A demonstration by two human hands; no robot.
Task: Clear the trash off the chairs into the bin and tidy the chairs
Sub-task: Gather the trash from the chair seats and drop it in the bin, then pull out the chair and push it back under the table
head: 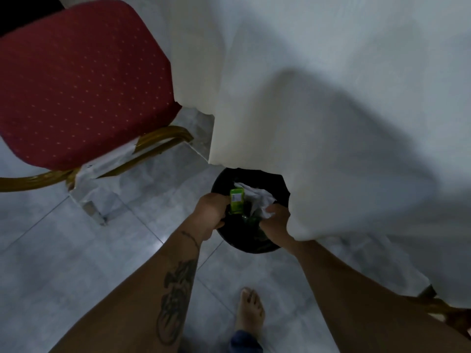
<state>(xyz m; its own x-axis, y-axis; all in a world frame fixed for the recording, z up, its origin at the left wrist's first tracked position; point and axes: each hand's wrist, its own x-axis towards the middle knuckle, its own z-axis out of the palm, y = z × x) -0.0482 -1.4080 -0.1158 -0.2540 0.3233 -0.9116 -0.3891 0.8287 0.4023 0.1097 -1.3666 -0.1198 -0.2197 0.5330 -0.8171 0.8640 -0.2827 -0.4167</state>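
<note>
We see both forearms bare all the way back to the near edge, and the left hand and right hand are bare too. On the left forearm we make out a large dark tattoo, a long tangle of lines and shaded patches running along the arm, too blurred for us to read its design. Closer to that wrist we find a small thin curved mark in the same dark ink. At the near edge we see a bare foot and, just behind it, a dark blue trouser cuff.
</note>
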